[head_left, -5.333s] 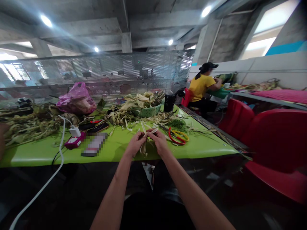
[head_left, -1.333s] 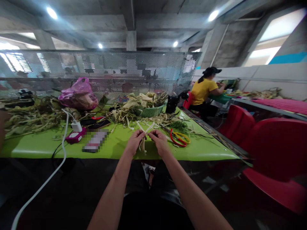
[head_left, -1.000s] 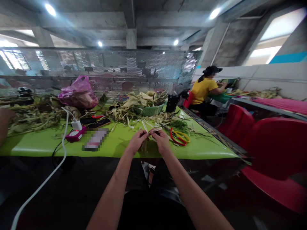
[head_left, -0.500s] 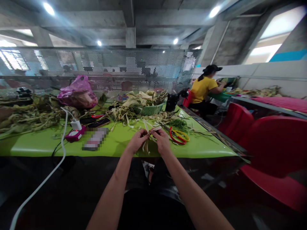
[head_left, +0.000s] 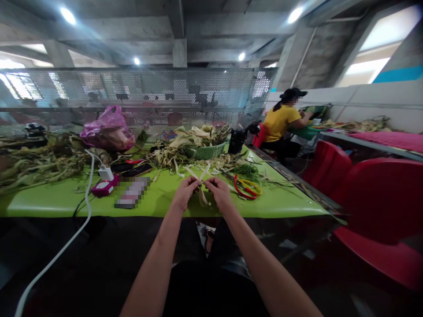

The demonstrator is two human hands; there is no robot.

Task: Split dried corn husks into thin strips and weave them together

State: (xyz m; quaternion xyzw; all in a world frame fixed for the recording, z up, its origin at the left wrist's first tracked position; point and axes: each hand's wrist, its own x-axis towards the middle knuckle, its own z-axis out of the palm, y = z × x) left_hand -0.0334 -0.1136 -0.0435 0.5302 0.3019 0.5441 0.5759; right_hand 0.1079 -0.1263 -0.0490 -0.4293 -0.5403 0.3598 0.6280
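Pale dried husk strips (head_left: 204, 198) are pinched between my two hands over the front of the green table (head_left: 158, 204). My left hand (head_left: 185, 193) grips them from the left, thumb against fingers. From the right, my right hand (head_left: 218, 192) pinches the same strips, its fingertips close to the left ones. Two narrow ends spread upward in a V above my fingers, and a wider piece hangs below. Scissors with red and yellow handles (head_left: 248, 188) lie just right of my right hand. Exactly how the strips cross is hidden by my fingers.
A green basket (head_left: 208, 152) heaped with dried husks stands behind my hands. To the left are a phone (head_left: 132, 193), a magenta power socket (head_left: 103, 186) with a white cable, and a purple bag (head_left: 109, 130). Red chairs (head_left: 373, 198) and a person in yellow (head_left: 280, 121) are at right.
The upper strip ends have swung from leaning right across my right hand into an open V. My left hand has shifted slightly left; both hands still pinch the husk.
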